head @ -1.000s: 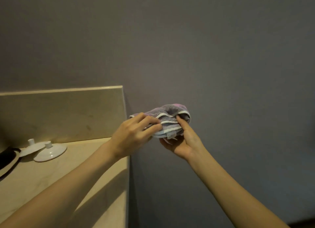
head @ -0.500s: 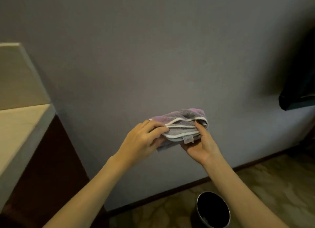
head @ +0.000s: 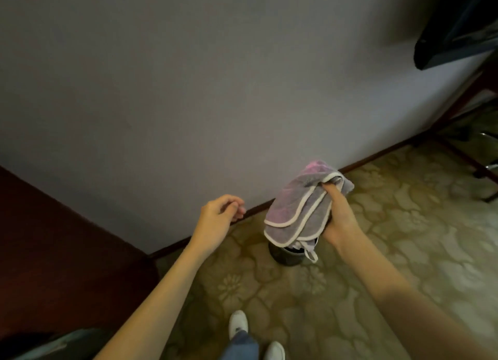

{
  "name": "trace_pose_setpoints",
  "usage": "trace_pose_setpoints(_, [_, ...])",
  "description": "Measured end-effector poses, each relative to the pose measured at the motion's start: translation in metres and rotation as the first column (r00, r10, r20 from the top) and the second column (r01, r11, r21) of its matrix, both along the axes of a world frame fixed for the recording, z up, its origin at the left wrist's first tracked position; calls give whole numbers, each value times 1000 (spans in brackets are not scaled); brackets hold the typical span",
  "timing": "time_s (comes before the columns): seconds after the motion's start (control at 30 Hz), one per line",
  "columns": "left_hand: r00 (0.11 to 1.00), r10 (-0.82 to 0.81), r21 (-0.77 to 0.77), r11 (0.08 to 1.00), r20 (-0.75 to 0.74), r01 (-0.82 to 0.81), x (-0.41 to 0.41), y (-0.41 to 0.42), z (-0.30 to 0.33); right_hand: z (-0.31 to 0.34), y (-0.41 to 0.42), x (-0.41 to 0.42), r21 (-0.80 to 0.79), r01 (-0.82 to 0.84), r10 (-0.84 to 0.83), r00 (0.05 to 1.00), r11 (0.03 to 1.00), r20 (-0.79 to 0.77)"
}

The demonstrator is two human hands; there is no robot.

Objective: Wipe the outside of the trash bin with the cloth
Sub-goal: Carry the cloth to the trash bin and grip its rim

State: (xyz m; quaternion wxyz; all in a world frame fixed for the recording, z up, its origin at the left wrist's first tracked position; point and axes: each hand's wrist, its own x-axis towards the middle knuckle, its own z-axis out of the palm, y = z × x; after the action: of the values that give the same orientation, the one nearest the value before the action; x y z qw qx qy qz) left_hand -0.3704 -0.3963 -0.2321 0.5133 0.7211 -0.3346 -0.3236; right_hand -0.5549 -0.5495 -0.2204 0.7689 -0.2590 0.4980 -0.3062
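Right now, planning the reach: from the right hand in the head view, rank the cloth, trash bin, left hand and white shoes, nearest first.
1. cloth, gripped in the right hand.
2. trash bin, just below it.
3. left hand, off to the left.
4. white shoes, down by the bottom edge.

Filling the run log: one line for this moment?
right hand: holds cloth | left hand: free, curled | trash bin: on carpet, below cloth | wiping: not begun

You are standing in a furnished room, a hotel room or a home by the look of it: patterned carpet [head: 363,252] runs to a plain wall [head: 215,90] with a dark wooden skirting [head: 377,157], dark wood furniture [head: 54,238] at your left, a small trash bin [head: 288,256] by the wall.
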Motion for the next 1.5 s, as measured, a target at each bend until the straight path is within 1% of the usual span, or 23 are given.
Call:
trace_pose_setpoints(0.07, [995,25,28,999,-100,-22,-3,-10,-17,-19,-3,-11,16,35,-35,999,999,-31])
trace_pose_setpoints(0.17, [974,77,77,995,-211,-62,-5,-28,-41,-40,-8,-27,26,85,-84,995,996,-55])
trace_pose_setpoints(0.27, [955,130,156,984,-266,-90,-9,-48,-66,-58,-11,-44,42,171,-166,981,984,-102])
trace_pose_setpoints(0.37, [958,92,237,971,-271,-27,-16,-68,-93,-79,-13,-60,39,257,-249,956,966,-153])
trace_pose_setpoints(0.43, [965,42,285,958,-259,35,-25,-80,-111,-94,-15,-74,76,315,-298,938,946,-178])
trace_pose_setpoints(0.57, [977,-24,364,926,-211,101,-49,-96,-152,-134,-23,-103,99,362,-323,904,927,-282])
trace_pose_setpoints(0.73, [983,-20,423,901,-184,97,-88,-96,-224,-206,-39,-140,103,334,-282,897,937,-341])
trace_pose_setpoints(0.9, [981,-98,484,858,-168,169,-135,-111,-305,-290,-56,-170,148,296,-237,916,944,-324])
trace_pose_setpoints(1.0, [981,-116,483,858,-154,177,-156,-129,-358,-348,-66,-183,156,268,-210,927,951,-311])
trace_pose_setpoints(1.07, [986,-80,472,870,-150,142,-167,-140,-393,-388,-69,-190,155,251,-197,933,955,-301])
trace_pose_setpoints(1.17, [984,56,425,905,-168,21,-177,-146,-450,-456,-71,-196,153,261,-209,933,953,-294])
trace_pose_setpoints(1.2, [983,78,402,916,-167,-4,-179,-147,-471,-480,-72,-196,149,265,-214,932,953,-291])
trace_pose_setpoints(1.27, [988,56,347,938,-144,-2,-179,-148,-515,-533,-76,-191,131,260,-211,929,957,-304])
trace_pose_setpoints(1.33, [998,14,256,967,-68,4,-173,-152,-557,-584,-86,-182,97,250,-202,914,963,-351])
trace_pose_setpoints(1.4, [998,2,117,993,64,-9,-161,-163,-590,-628,-101,-171,48,268,-231,898,962,-375])
trace_pose_setpoints(1.5, [963,-10,-108,993,270,41,-136,-185,-626,-680,-128,-156,-49,303,-302,897,952,-322])
